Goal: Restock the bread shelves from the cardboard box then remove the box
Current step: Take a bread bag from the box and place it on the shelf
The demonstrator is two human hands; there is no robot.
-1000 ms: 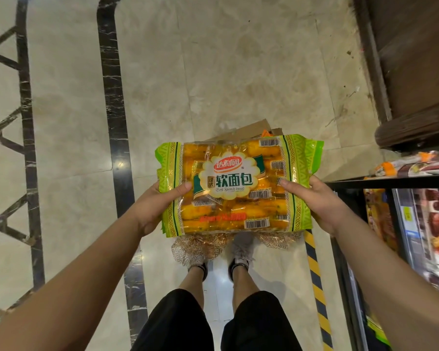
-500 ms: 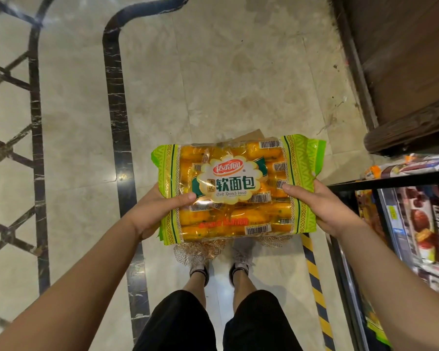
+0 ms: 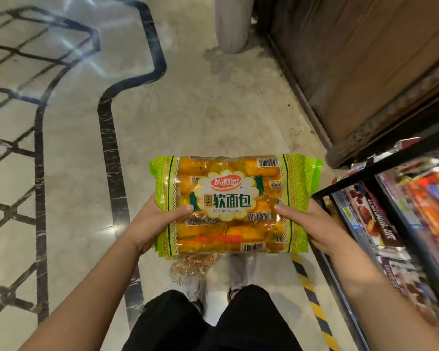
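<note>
Head view: you hold the bread bag (image 3: 228, 203) flat between both hands, above the floor (image 3: 213, 110). Your left hand (image 3: 157, 224) grips the bag's left end and your right hand (image 3: 312, 224) its right end. Each thumb presses on the top face, and the fingers pass beneath, hidden. The shelf (image 3: 365, 172) lies just right of your right hand, stocked with packets.
</note>
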